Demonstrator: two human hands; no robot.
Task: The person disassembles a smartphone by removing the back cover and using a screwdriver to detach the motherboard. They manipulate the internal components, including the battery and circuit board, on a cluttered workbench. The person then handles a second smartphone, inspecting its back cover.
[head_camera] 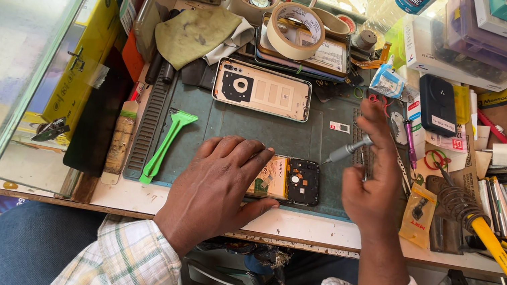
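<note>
Grey mat [255,129], phone [291,180] under left hand [216,184]

Left hand [218,181] flat, fingers spread; right hand [372,175] raised, fingers curled.

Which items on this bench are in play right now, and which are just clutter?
In play: left hand pressing the opened phone; right hand holding the screwdriver.
Clutter: back cover, green pry tool, tape rolls, soldering iron, cloth.

Bare hands; plaid shirt sleeves, white with green, red, brown checks; blue trousers
</note>
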